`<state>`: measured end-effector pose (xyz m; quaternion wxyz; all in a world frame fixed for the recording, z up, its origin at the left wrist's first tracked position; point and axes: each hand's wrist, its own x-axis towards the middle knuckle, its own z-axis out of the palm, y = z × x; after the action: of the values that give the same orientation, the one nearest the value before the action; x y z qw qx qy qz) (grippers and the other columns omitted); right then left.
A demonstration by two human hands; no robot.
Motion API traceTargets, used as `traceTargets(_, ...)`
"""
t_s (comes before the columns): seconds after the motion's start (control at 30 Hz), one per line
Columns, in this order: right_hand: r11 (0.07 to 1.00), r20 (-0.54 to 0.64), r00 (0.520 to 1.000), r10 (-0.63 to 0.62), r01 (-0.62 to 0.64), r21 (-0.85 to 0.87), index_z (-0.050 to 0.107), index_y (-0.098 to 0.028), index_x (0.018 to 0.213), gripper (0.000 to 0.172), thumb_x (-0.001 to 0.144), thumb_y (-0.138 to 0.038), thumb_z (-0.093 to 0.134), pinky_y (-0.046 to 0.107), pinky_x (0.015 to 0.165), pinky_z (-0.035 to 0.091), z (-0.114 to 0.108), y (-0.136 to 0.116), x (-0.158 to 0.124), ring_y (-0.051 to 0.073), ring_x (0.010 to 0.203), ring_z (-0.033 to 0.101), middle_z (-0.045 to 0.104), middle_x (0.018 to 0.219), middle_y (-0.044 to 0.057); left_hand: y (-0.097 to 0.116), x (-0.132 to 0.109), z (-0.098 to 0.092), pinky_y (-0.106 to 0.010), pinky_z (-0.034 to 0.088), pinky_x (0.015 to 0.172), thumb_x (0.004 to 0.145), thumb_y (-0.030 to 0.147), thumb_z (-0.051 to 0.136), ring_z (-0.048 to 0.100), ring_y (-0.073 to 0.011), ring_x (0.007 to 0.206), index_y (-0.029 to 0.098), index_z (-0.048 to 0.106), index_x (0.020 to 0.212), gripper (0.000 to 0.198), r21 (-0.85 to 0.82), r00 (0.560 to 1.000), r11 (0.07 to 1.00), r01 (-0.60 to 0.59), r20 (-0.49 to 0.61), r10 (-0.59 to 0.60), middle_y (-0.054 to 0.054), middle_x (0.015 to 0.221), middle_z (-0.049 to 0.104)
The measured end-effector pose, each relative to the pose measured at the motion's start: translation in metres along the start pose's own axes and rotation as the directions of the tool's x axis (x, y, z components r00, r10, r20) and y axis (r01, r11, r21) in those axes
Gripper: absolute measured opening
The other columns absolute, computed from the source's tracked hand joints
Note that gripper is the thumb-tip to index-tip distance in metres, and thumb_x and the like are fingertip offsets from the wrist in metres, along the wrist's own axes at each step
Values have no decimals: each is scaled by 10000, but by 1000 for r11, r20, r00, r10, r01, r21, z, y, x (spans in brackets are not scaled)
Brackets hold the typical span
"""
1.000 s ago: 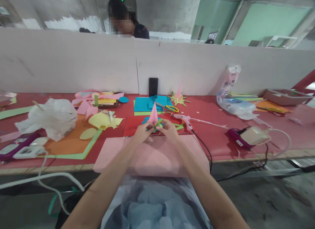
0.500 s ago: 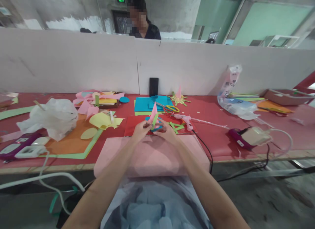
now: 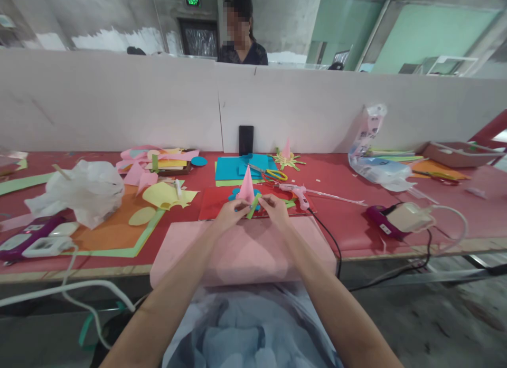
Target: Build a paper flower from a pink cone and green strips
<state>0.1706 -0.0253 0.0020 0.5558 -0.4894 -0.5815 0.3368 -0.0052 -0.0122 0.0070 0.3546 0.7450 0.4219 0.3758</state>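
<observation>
A pink paper cone (image 3: 246, 186) stands upright on a blue scalloped paper base (image 3: 234, 194), over a red sheet (image 3: 212, 201). Just in front of the cone is a short green paper strip (image 3: 254, 206), held at a slant. My left hand (image 3: 232, 214) is closed, its fingertips pinching at the strip's left side, close to the base. From the other side my right hand (image 3: 276, 209) pinches the strip's upper end between thumb and fingers. More green strips (image 3: 291, 204) lie right of it, partly hidden by my right hand.
Right of the red sheet lies a pink glue gun (image 3: 299, 194) with its black cord. Yellow-handled scissors (image 3: 276, 174) rest by blue sheets (image 3: 227, 167). A second cone piece (image 3: 288, 154) stands behind. Power strips (image 3: 31, 238) and a crumpled white bag (image 3: 89, 191) flank the left.
The green strip has moved down and right, away from the cone's face, and tilted more. My right hand has risen and now pinches its upper end. The person opposite has shifted right.
</observation>
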Motion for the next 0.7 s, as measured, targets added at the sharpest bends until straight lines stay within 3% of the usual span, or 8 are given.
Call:
traceTargets(0.17,997,67,997,-26,31,-69,627,-216,766,291,726,-500,579,274,574,474,3,0,-1,147,573,573,644,678,6,-2,2,0,-262,479,723,762,322,537,614,-159,763,171,645,810,192,9,1000,1000,-24,-15,24,-31,843,679)
traceTargets(0.23,995,37,998,-47,50,-85,631,-214,802,285,749,-484,556,283,606,478,2,-3,-1,153,598,580,652,718,17,-3,1,-1,-253,476,691,759,322,537,605,-150,728,179,648,795,184,36,1000,999,-24,-17,24,-23,828,678)
traceTargets(0.33,962,-211,962,-176,123,-243,631,-211,838,276,786,-455,514,296,707,474,-8,-6,-2,170,735,589,656,855,52,-6,1,-4,-249,472,642,755,354,544,588,-142,675,192,651,807,202,69,996,997,31,-89,-25,-13,804,676)
traceTargets(0.4,906,-404,868,-289,112,-409,623,-204,867,285,829,-428,451,310,760,458,-22,-7,-1,178,809,570,635,936,73,-10,2,-7,-251,470,664,756,359,541,593,-146,699,196,650,812,204,77,985,995,59,-165,-46,-10,800,675)
traceTargets(0.47,854,-558,753,-349,9,-521,603,-191,909,296,858,-400,399,329,791,440,-40,-3,0,191,861,552,612,950,86,-13,3,-11,-253,463,712,757,346,535,604,-155,762,199,645,802,189,87,967,993,82,-246,-58,-10,816,678)
traceTargets(0.53,801,-626,686,-372,-105,-590,589,-175,929,295,864,-374,382,350,817,419,-55,5,3,210,907,536,596,965,103,-17,3,-14,-252,456,713,757,339,525,609,-160,778,204,636,778,176,90,945,987,133,-311,-99,-11,811,679)
traceTargets(0.6,739,-635,693,-342,-220,-637,586,-170,971,304,848,-386,410,378,847,393,-65,16,6,238,963,520,587,1007,115,-20,4,-16,-251,450,678,754,342,519,610,-162,746,206,626,752,173,88,926,978,187,-348,-146,-12,778,675)
traceTargets(0.7,642,-667,723,-180,-428,-637,579,-153,1049,445,755,-485,537,418,818,393,-68,28,11,302,991,501,570,1064,155,-22,3,-17,-253,440,652,751,345,515,612,-169,730,206,615,736,171,104,915,971,214,-370,-162,-22,761,673)
